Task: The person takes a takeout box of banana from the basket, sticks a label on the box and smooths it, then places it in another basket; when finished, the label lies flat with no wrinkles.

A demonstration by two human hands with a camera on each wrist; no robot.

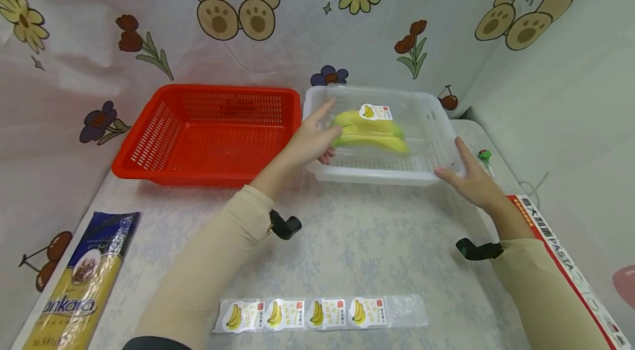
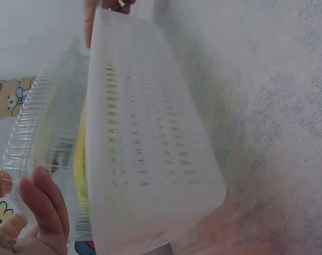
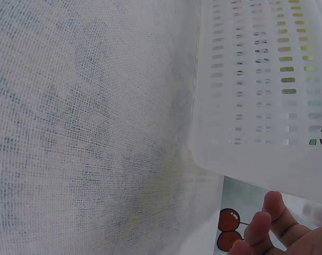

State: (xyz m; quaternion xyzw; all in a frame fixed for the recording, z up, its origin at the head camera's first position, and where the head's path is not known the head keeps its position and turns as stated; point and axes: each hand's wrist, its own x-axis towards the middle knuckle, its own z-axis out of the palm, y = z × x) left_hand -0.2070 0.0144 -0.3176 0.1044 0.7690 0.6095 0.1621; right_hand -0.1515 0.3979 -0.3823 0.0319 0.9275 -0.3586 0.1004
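A clear plastic box [image 1: 412,138] with yellow bananas [image 1: 369,135] inside and a banana label [image 1: 375,112] on its lid lies in the white basket [image 1: 377,176]. My left hand [image 1: 312,140] reaches over the basket's left rim and grips the left end of the box. In the left wrist view the box [image 2: 49,117] is tilted above the rim, with my left fingers [image 2: 44,204] at its end. At the basket's front right corner, my right hand [image 1: 471,176] holds the rim, thumb at the front and fingers at the outer side. Some right fingers [image 3: 275,204] show beside the basket end.
A red basket [image 1: 213,146] stands left of the white one. A bag of pasta [image 1: 84,284] lies at the left edge and a long pasta box [image 1: 565,267] at the right. A strip of banana labels [image 1: 322,314] lies in front. A small green and red object [image 1: 485,156] is at the right.
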